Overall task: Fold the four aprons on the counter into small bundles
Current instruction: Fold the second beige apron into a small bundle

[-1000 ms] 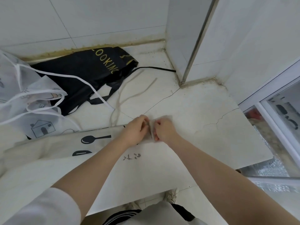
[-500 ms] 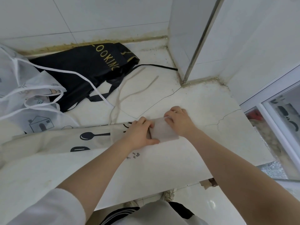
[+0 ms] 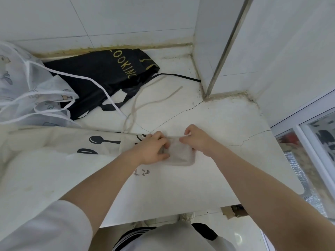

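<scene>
From the head view, both hands work at the right end of the cream fabric apron printed with black spoon shapes [image 3: 59,156], which lies in a long band across the near part of the cracked white stone tabletop [image 3: 226,124]. The left hand [image 3: 154,151] curls its fingers and thumb round the left edge of a small folded pad of cream cloth [image 3: 181,154], the start of the bundle, while the right hand [image 3: 195,140] pinches the pad's far right corner with bent fingers. To do this fold well, I judge that the edges of the pad should be squared before each turn, the left hand pressing the layers flat while the right tightens the corner, so the bundle grows even and does not skew. The loose beige apron strings [image 3: 145,105] trailing behind the hands should be tucked in, or they may snag. Further back lie a crumpled black apron with gold lettering [image 3: 101,73] against the wall and a translucent white apron with house prints and white trim [image 3: 27,87] at the left, both unfolded; a fourth apron is not plainly visible.
</scene>
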### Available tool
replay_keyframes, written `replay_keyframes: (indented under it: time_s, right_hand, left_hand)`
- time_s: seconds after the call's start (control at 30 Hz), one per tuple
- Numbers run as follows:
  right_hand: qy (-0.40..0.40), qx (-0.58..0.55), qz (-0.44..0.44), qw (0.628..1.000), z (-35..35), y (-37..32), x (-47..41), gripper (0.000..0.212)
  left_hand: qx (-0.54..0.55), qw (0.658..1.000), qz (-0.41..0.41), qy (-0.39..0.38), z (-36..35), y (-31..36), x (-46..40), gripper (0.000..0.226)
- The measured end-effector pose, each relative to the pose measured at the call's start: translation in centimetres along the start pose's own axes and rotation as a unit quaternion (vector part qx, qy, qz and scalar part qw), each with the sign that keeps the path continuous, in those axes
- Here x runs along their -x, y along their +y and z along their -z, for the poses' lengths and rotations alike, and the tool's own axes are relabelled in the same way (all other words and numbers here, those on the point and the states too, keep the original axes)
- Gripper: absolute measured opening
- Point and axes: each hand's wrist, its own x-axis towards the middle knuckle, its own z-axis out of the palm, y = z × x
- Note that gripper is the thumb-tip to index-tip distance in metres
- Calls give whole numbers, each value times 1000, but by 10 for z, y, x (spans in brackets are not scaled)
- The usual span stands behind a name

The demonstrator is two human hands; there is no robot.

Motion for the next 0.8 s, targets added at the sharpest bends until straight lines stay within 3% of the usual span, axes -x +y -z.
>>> replay_keyframes:
  time_s: [0.17, 0.27, 0.4, 0.63, 0.73, 0.8]
  right_hand:
    - [-55, -134, 14, 989, -4, -22, 11, 19]
    - [-66, -153, -5, 986, -9, -27, 16, 21]
    - [-110, -160, -28, 980, -14, -33, 19, 24]
    - [-49, 103, 37, 993, -54, -36, 6, 17]
    - [47, 263, 58, 962, -67, -39, 3, 24]
    - [83, 325, 68, 940, -72, -39, 4, 19]
  left_hand:
    - [34, 999, -38, 7, -6, 18, -2, 44]
    - [19, 999, -25, 8, -10, 25, -3, 51]
    - [-43, 998, -41, -10, -12, 3, 5, 37]
    - [54, 997, 22, 55, 5, -47, 34, 24]
    - [114, 992, 32, 38, -1, -51, 42, 25]
    - [85, 995, 33, 29, -8, -48, 41, 31]
